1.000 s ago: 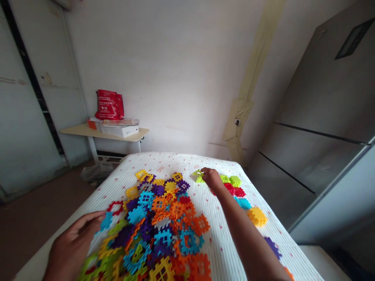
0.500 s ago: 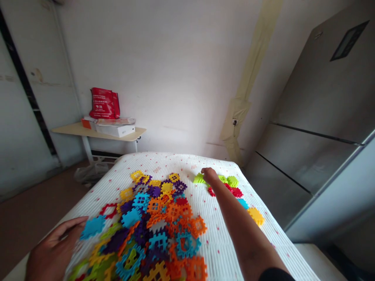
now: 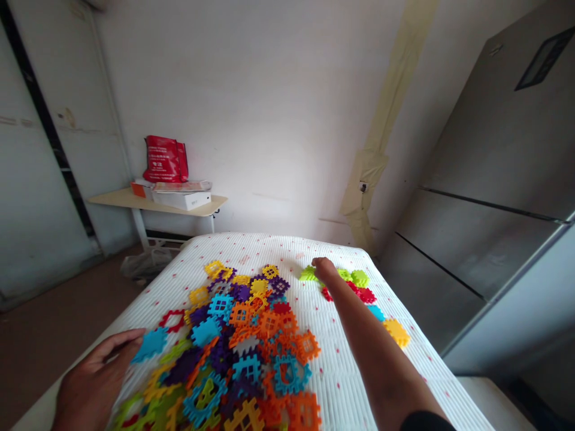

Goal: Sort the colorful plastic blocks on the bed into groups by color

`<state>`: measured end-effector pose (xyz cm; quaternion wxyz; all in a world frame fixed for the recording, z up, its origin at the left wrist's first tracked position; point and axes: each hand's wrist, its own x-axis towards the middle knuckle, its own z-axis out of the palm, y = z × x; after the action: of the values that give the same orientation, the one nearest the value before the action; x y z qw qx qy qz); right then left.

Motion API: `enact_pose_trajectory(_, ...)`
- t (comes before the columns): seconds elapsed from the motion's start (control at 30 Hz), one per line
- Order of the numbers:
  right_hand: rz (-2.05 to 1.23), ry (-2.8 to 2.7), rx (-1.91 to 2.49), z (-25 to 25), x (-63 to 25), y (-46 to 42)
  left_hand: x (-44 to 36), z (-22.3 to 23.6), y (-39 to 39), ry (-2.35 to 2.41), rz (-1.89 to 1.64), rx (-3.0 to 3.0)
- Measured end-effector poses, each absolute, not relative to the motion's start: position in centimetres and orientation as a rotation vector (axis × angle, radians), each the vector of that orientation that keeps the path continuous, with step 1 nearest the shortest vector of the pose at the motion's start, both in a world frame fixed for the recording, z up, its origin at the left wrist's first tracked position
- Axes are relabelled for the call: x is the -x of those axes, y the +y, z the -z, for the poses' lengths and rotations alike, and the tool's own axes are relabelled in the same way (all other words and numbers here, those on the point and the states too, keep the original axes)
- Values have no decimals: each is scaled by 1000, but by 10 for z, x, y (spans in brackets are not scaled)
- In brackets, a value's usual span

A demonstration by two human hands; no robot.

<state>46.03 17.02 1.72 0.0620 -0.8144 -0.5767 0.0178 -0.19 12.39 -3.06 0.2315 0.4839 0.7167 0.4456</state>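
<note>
At lower left, my left hand (image 3: 96, 371) is closed with its fingertips at the edge of a flat blue building tile (image 3: 150, 345) with toothed edges. Beside it, a large heap of interlocking plastic tiles (image 3: 245, 320) in orange, blue, purple, yellow and green spreads over the middle of the table. My right hand (image 3: 322, 265) reaches across to the far side, closed at a light green building tile (image 3: 308, 274); its fingers are mostly hidden from this angle. More green tiles (image 3: 359, 278) lie right of that hand, with red tiles (image 3: 366, 295) nearer, partly behind my forearm.
The table wears a white ribbed cover (image 3: 339, 383) with red dots. A blue tile (image 3: 376, 312) and a yellow tile (image 3: 396, 332) lie toward its right edge. A side table (image 3: 112, 199) carries boxes and a red bag (image 3: 165, 160). A grey refrigerator (image 3: 476, 179) stands at right.
The whole view has shifted slightly, so everything sits a little further right. Both hands keep the same places relative to the tiles.
</note>
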Motion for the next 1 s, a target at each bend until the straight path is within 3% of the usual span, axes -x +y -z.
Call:
enact_pose_trajectory(0.33, -7, -1786, 2512, -22, -457, 167, -5, 17, 119, 1920, -1069, -1049)
enact_pose_trajectory(1.0, 261, -2272, 2413, -26, -439, 164, -7, 15, 118, 1967, -1127, -1222)
